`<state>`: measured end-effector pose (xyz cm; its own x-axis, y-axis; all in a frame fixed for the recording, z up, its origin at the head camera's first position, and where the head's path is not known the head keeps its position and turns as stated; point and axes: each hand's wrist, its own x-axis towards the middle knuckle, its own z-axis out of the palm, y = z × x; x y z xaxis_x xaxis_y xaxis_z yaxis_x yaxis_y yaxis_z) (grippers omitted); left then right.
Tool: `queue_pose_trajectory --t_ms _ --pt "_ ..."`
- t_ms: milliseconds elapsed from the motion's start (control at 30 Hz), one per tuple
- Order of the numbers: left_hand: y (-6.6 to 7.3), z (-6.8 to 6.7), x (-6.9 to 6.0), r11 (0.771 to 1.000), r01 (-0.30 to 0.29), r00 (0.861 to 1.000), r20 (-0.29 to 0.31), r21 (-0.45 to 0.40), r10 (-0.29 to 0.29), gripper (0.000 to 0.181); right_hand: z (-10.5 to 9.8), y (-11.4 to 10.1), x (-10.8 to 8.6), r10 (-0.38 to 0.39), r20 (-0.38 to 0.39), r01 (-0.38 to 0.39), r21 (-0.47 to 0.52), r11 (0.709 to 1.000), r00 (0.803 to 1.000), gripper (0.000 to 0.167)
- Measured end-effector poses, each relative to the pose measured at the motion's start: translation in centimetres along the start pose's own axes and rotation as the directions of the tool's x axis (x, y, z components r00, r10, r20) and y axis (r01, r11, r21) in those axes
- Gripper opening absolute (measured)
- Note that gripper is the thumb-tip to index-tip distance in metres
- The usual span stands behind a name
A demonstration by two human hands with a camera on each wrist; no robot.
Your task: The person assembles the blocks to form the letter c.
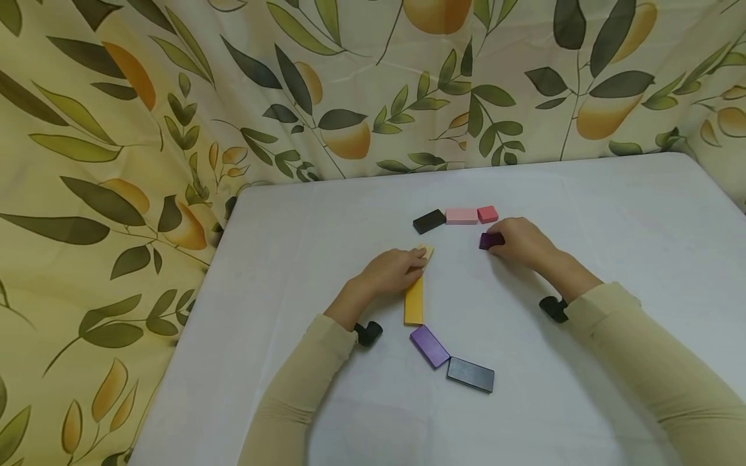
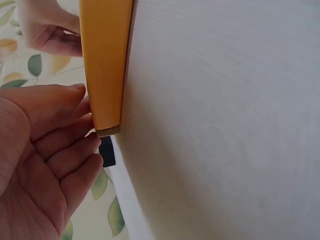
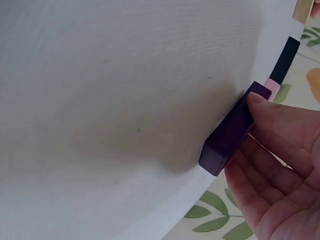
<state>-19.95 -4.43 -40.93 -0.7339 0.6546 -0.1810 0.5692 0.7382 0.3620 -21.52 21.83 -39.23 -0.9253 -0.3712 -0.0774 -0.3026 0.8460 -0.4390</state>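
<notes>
My left hand [image 1: 392, 272] is at the top of the yellow block [image 1: 414, 304], its fingertips pinching a pale cream block [image 1: 429, 250] that they partly cover. In the left wrist view, the yellow block [image 2: 106, 65] hides some of the left fingers [image 2: 75, 150]. A dark purple block [image 1: 491, 241] is held between the thumb and fingers of my right hand [image 1: 524, 241]. That block [image 3: 232, 131] lies tilted across the right wrist view, close to the white tabletop. Just behind it is a small red-pink block [image 1: 487, 214].
A pink block [image 1: 462, 216] and a black block [image 1: 429, 221] continue left from the red-pink one. Below the yellow block lie a purple block [image 1: 430, 346] and a dark grey block [image 1: 471, 374], forming a curve. A patterned curtain [image 1: 350, 84] hangs behind the white table [image 1: 280, 259].
</notes>
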Motion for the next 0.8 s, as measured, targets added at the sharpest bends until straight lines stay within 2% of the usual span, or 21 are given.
queue_pose_trajectory --t_ms 267,800 --pt "-0.1 0.2 0.0 1.0 0.011 1.0 0.007 -0.018 -0.011 0.038 0.5 -0.7 0.7 -0.017 0.034 0.016 0.01 1.0 0.999 0.025" --pt "-0.1 -0.1 0.1 0.997 0.028 0.999 0.031 -0.069 -0.026 0.039 1.1 -1.4 1.4 -0.065 0.005 0.065 -0.002 0.998 0.998 0.023"
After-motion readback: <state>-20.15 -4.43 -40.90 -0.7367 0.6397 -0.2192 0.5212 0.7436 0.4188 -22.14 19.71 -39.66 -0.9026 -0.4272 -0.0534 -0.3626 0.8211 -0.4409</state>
